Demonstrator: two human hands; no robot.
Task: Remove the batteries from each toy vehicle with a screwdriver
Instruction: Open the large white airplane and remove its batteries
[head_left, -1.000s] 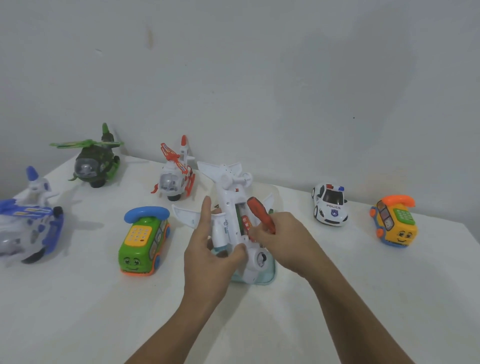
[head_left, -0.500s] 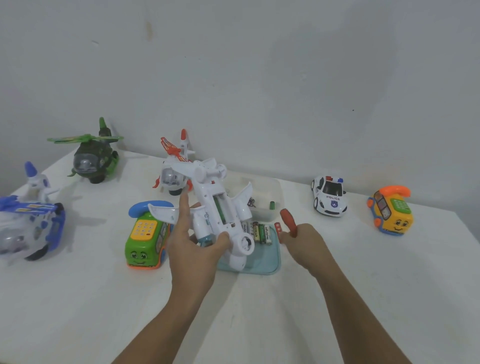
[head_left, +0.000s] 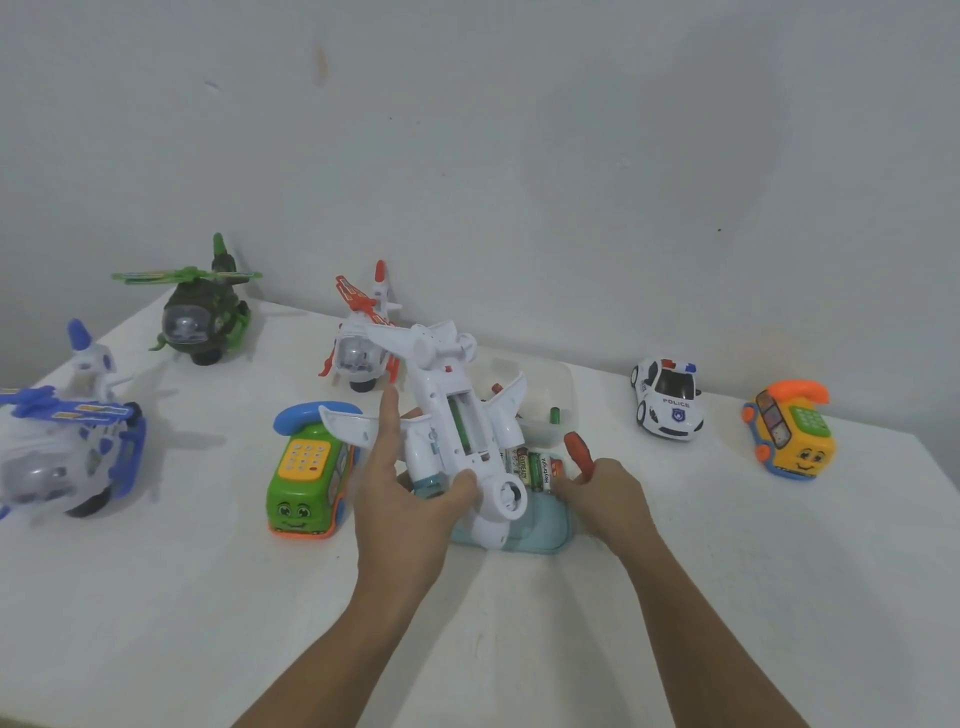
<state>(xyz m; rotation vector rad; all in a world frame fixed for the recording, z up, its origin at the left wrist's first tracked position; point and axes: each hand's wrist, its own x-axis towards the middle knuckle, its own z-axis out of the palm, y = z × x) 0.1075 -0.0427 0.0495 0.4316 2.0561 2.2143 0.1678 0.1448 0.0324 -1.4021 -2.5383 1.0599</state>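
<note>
We hold plane (head_left: 457, 431) belly-up over table (head_left: 727, 571), left hand (head_left: 410, 499) curled round body — hatch open. We grip screwdriver (head_left: 579, 452) in right hand (head_left: 608, 499), beside batteries (head_left: 535, 470) on blue mat (head_left: 545, 535). Next, likely — set plane down, take another toy.

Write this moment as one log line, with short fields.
left hand: grips white plane | right hand: holds screwdriver | batteries: on teal mat

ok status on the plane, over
Left hand grips plane, belly up, battery bay open. Right hand holds screwdriver beside batteries lying on blue mat. Green toy bus close by plane's wing.
</note>
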